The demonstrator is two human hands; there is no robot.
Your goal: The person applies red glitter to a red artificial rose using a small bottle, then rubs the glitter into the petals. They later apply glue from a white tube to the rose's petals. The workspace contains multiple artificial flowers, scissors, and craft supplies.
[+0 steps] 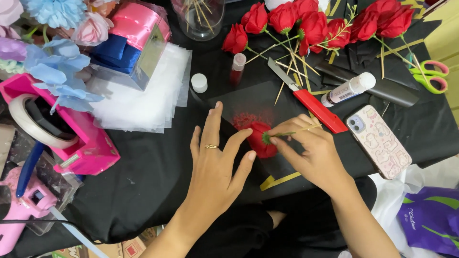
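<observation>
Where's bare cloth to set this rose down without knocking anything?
Bare black cloth lies left of the left hand, between the pink tape dispenser and the wrist. Crowded: the top right, with the red roses, box cutter, glue stick and phone.

Matt black cloth (pixel 143 181) covers the table. Red fabric rose head (pixel 260 138) looks soft, slightly fuzzy, on a thin pale wooden stick stem (pixel 299 130). Red plastic utility knife (pixel 313 107) is smooth with a dull metal blade. Pink plastic tape dispenser (pixel 86 145) is glossy. Pink satin ribbon roll (pixel 138 21) is shiny. Stack of white translucent paper sheets (pixel 143 95) is matt. Clear glass jar (pixel 198 16) is glossy.
</observation>
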